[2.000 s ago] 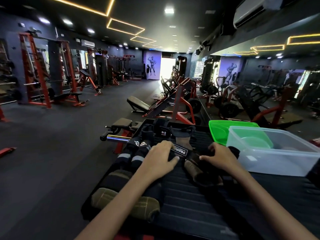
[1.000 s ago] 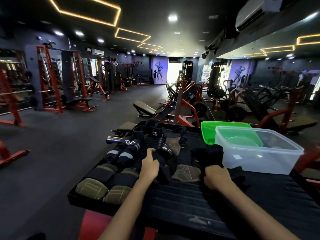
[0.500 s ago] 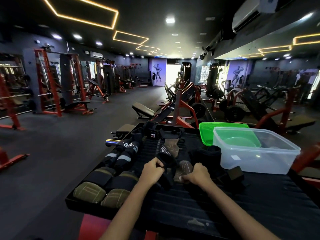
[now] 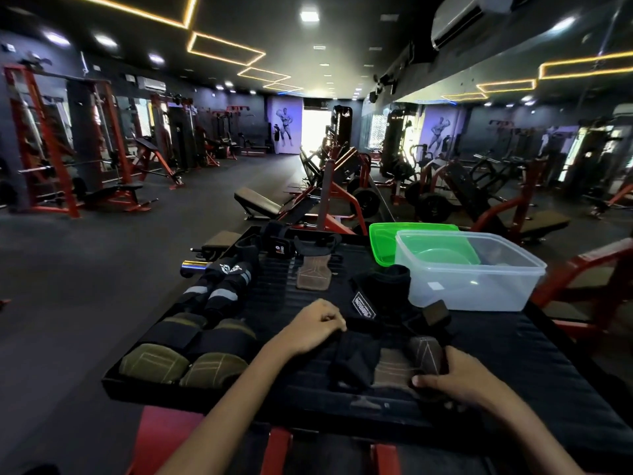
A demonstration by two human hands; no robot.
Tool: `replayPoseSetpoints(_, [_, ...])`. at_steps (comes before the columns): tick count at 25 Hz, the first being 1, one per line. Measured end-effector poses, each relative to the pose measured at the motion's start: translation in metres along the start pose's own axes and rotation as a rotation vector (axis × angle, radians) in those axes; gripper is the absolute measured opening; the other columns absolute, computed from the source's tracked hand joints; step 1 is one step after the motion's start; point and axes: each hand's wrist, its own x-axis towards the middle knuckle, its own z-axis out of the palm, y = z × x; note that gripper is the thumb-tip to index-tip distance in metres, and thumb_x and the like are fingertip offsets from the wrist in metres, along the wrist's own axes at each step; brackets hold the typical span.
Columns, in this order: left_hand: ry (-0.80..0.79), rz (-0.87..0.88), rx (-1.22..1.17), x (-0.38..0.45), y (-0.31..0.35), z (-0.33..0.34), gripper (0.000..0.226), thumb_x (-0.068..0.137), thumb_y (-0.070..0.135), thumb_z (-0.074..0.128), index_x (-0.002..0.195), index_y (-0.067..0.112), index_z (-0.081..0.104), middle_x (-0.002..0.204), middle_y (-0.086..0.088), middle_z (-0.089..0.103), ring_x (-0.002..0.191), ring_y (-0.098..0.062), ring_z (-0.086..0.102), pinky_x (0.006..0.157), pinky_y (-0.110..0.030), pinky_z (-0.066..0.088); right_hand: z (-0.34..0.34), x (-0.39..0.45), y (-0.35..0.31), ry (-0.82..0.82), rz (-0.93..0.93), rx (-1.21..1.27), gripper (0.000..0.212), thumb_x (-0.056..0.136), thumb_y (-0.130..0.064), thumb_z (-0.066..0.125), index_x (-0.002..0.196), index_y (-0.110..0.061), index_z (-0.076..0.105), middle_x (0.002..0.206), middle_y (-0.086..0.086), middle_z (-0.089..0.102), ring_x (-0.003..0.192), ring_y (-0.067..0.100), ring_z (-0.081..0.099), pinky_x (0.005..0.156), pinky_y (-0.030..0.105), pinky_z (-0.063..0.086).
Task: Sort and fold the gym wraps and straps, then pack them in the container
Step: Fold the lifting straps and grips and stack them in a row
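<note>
On the black ribbed bench pad [image 4: 513, 354], near its front edge, lies a black strap [image 4: 356, 358] joined to a brown leather grip [image 4: 394, 368] with pale stitching. The left hand [image 4: 308, 329] is curled in a fist at the strap's upper end, apparently pinching the black fabric, though the dark cloth makes this hard to confirm. The right hand [image 4: 459, 378] grips the brown leather end, thumb on top. Behind them sits another black wrap [image 4: 380, 293] with a white label, touching the clear container [image 4: 469, 272], which stands at the right edge; a green lid [image 4: 387, 241] lies behind it. Along the left edge lie rolled olive wraps [image 4: 185, 361] and black wraps with grey bands [image 4: 219, 289]. Another leather grip [image 4: 313, 272] lies mid-pad.
</note>
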Motion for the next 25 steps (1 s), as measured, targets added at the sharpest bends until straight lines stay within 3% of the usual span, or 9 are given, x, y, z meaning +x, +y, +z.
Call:
replayPoseSetpoints(2, [0.111,0.07,0.064,-0.008,0.015,0.015,0.028,0.088,0.04,0.061,0.08,0.014,0.068,0.099,-0.001,0.055,0.094,-0.013,0.055,0.084,-0.026,0.039,-0.003,0.004,0.01,0.22,-0.016,-0.123,0.054,0.075,-0.043,0.073,0.106,-0.011,0.042,0.099,0.003,0.053,0.087,0.021,0.056,0.07,0.028,0.045])
replayPoseSetpoints(5, [-0.037,0.042,0.308,-0.019,0.036,0.04,0.028,0.078,0.046,0.068,0.086,0.019,0.068,0.097,-0.001,0.067,0.091,-0.016,0.06,0.088,-0.034,0.043,-0.006,0.003,0.008,0.293,-0.013,0.087,0.058,0.072,-0.037,0.078,0.111,-0.008,0.046,0.104,0.007,0.054,0.088,0.02,0.049,0.071,0.029,0.039])
replayPoseSetpoints(9, [-0.046,-0.004,-0.322,-0.021,0.033,0.038,0.035,0.073,-0.018,0.047,0.083,0.011,0.065,0.084,-0.006,0.068,0.077,-0.012,0.061,0.065,-0.023,0.05,0.011,0.007,0.02,0.332,-0.02,0.364,0.065,0.067,-0.022,0.084,0.12,-0.007,0.049,0.111,0.01,0.058,0.096,0.024,0.056,0.076,0.029,0.041])
replayPoseSetpoints(14, [0.352,-0.298,-0.65,-0.012,0.022,0.016,0.033,0.06,-0.022,0.029,0.051,0.008,0.041,0.05,-0.007,0.047,0.052,-0.02,0.042,0.044,-0.024,0.027,0.015,0.015,0.025,0.392,-0.047,0.496,0.027,0.067,-0.009,0.081,0.074,-0.005,0.055,0.073,0.007,0.062,0.065,0.019,0.057,0.056,0.029,0.041])
replayPoseSetpoints(18, [0.602,-0.181,-0.965,0.008,0.031,0.003,0.041,0.065,-0.024,0.024,0.051,0.011,0.041,0.039,0.002,0.041,0.041,-0.012,0.038,0.04,-0.019,0.028,0.008,0.004,0.022,0.326,-0.074,0.721,0.013,0.069,0.0,0.072,0.062,0.003,0.061,0.063,0.017,0.065,0.057,0.026,0.058,0.056,0.031,0.04])
replayPoseSetpoints(21, [0.582,-0.004,-1.243,0.023,0.027,-0.004,0.035,0.042,-0.014,0.023,0.041,0.016,0.041,0.04,0.004,0.036,0.042,-0.011,0.034,0.048,-0.022,0.025,0.004,-0.013,0.015,-0.025,-0.105,0.506,0.032,0.079,-0.017,0.068,0.051,-0.005,0.056,0.046,0.009,0.058,0.038,0.017,0.05,0.042,0.024,0.033])
replayPoseSetpoints(23, [0.505,0.003,-1.158,0.019,0.022,-0.001,0.031,0.041,-0.005,0.028,0.056,0.0,0.054,0.043,0.004,0.038,0.045,-0.014,0.032,0.048,-0.023,0.026,-0.003,-0.01,0.008,0.116,-0.077,0.153,0.051,0.079,-0.045,0.065,0.045,-0.013,0.045,0.042,0.002,0.053,0.04,0.018,0.05,0.046,0.025,0.037])
replayPoseSetpoints(24, [0.463,-0.009,-1.101,0.016,0.019,0.0,0.024,0.043,0.0,0.033,0.066,0.003,0.039,0.044,0.004,0.04,0.044,-0.013,0.033,0.046,-0.022,0.029,-0.009,-0.003,0.001,0.288,-0.088,-0.017,0.054,0.078,-0.054,0.063,0.046,-0.015,0.044,0.046,0.001,0.054,0.049,0.02,0.054,0.051,0.026,0.039])
replayPoseSetpoints(25, [0.46,-0.006,-1.045,0.016,0.011,0.004,0.065,0.043,0.006,0.041,0.1,-0.023,0.047,0.045,0.004,0.042,0.044,-0.013,0.034,0.045,-0.022,0.031,-0.014,0.006,-0.009,0.412,-0.136,-0.114,0.053,0.077,-0.055,0.064,0.05,-0.014,0.045,0.051,-0.001,0.054,0.059,0.023,0.055,0.056,0.027,0.038])
